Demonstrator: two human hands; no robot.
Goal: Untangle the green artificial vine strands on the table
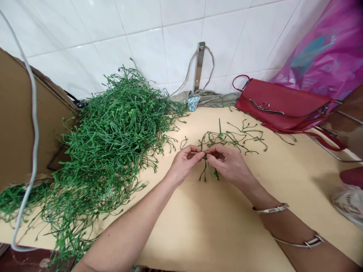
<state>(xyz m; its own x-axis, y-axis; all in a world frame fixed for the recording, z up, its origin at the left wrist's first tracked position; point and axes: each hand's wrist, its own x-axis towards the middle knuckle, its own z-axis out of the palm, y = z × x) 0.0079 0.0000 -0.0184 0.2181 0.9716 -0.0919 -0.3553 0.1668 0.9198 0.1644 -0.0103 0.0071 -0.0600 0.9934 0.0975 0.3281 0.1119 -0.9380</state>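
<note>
Over the middle of the table, my left hand (185, 160) and my right hand (228, 162) meet with their fingertips pinched together. Between them is a thin green plastic plant stem (204, 172), its forked ends hanging below the fingers. Where the fingers meet, the exact joint is hidden. Just behind my hands lie several loose green sprigs (244, 136) with branching tips, and one short straight stalk (219, 125) points upward among them. To the left of my hands rises a big heap of the same green sprigs (119, 124).
A cardboard box (34, 121) and a white cable (34, 124) are at the left. Against the tiled wall sit a small blue-and-white cup (193, 102) and a grey cloth (217, 99). A red handbag (283, 100), purple plastic bag (326, 53) and clear bag (348, 204) are at the right.
</note>
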